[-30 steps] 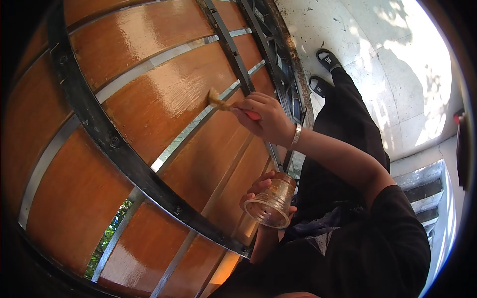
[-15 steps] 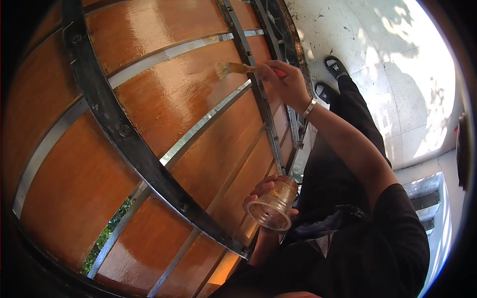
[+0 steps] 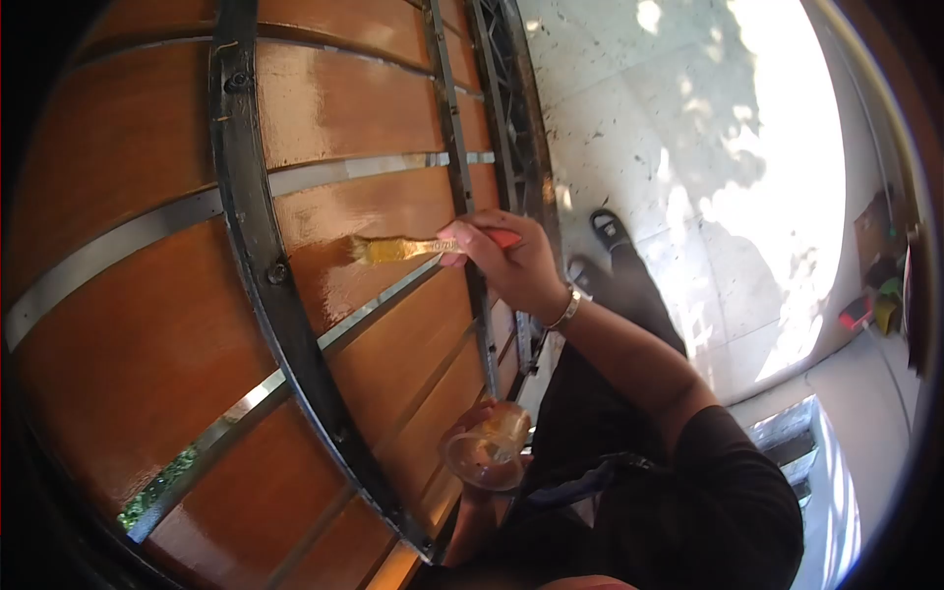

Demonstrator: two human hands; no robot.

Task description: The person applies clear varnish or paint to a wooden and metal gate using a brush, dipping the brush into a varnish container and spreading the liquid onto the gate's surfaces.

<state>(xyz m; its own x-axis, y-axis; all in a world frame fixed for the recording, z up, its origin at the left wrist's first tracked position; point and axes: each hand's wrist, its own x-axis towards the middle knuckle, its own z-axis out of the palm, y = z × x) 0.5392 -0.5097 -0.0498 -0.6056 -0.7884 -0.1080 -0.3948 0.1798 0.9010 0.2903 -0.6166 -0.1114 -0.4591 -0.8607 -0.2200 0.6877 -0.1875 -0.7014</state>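
My right hand (image 3: 506, 258) is closed around the red-tipped handle of a flat paintbrush (image 3: 398, 250). The brush points left, its pale bristles against or just over a glossy orange-brown wooden panel (image 3: 364, 211); contact cannot be made out. Lower down, my left hand (image 3: 470, 418) is wrapped round a clear plastic cup (image 3: 484, 457), which is tilted with its wide mouth towards the camera. An amber tint shows inside the cup. A bracelet sits on my right wrist.
Black metal bars (image 3: 258, 211) with bolts cross the panels, with pale strips in the gaps. A black lattice frame (image 3: 506, 108) edges the panels. Sandalled feet (image 3: 610, 228) stand on the sunlit tiled floor (image 3: 629, 118). A red object (image 3: 855, 313) lies far right.
The camera view has shifted, so the panels and floor appear moved. My right hand and the brush are lower and further left, with the brush closer to the curved black bar. Both hands keep their holds.
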